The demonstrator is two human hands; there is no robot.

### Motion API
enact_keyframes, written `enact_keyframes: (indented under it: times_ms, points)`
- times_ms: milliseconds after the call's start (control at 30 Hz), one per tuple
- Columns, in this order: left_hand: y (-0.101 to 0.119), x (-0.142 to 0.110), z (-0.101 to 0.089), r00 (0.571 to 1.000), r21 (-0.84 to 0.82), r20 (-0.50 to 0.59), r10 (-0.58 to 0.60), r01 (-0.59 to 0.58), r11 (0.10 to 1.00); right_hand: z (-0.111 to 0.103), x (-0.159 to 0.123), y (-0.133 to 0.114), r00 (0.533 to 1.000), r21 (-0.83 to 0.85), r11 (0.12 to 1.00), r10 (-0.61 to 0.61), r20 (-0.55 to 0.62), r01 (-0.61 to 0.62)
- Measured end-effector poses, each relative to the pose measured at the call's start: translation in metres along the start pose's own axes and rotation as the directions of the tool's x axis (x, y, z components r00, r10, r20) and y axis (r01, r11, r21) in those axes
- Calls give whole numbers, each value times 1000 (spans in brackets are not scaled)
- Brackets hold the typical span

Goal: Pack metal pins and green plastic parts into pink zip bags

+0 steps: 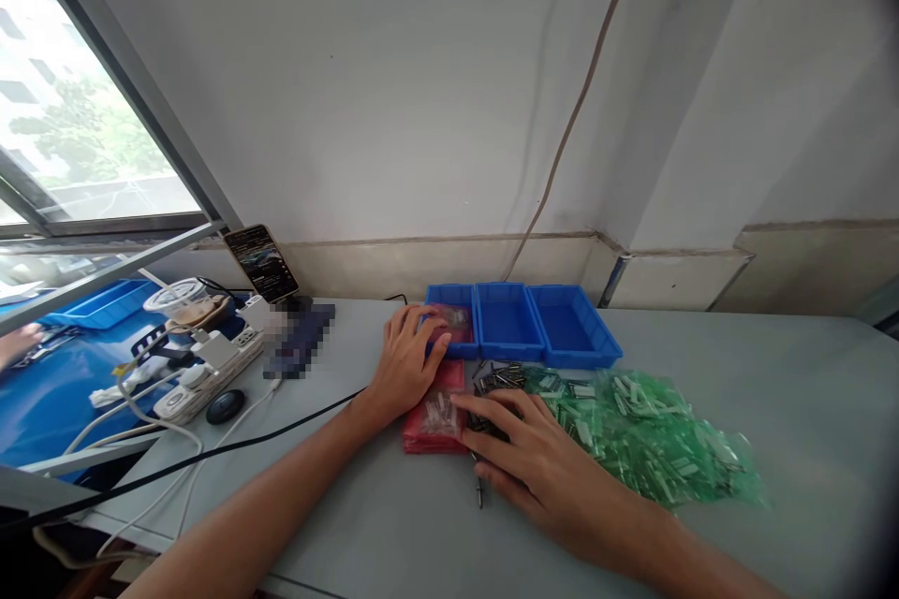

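My left hand (408,363) reaches over the front left corner of the leftmost blue bin (462,350), fingers stretched and slightly apart. Inside that bin lies a red plastic bag (458,326), partly hidden by this hand. Just in front is a stack of red plastic bags (428,442), the top one with small pale pieces in it. My right hand (526,449) is spread over a pile of dark metal pins (502,378), its fingertips at the stack's right edge. Nothing shows in its grasp. A single pin (479,492) lies apart below.
Two more blue bins (509,323) stand against the wall. Green plastic bags (653,440) of metal parts cover the right side. To the left are a power strip (203,379), cables, a black round object (226,406) and a propped phone (262,262).
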State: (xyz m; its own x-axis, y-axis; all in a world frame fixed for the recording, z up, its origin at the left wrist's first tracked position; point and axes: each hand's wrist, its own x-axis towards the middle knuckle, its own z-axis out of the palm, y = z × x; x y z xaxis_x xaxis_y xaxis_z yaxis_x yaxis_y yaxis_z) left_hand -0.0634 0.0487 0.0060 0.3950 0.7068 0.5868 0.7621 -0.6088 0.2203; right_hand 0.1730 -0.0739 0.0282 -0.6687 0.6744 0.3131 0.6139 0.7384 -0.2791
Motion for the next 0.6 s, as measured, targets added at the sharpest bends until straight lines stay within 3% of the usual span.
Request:
enact_keyframes:
  times_ms: [333,600]
  points:
    - [10,-1,-9,995,-99,-89,35,-44,994,4,-1,-3,994,-118,988,-89,66,96]
    - [14,0,-17,991,-184,-130,10,-34,982,3,-1,-6,991,-71,991,-118,-62,114]
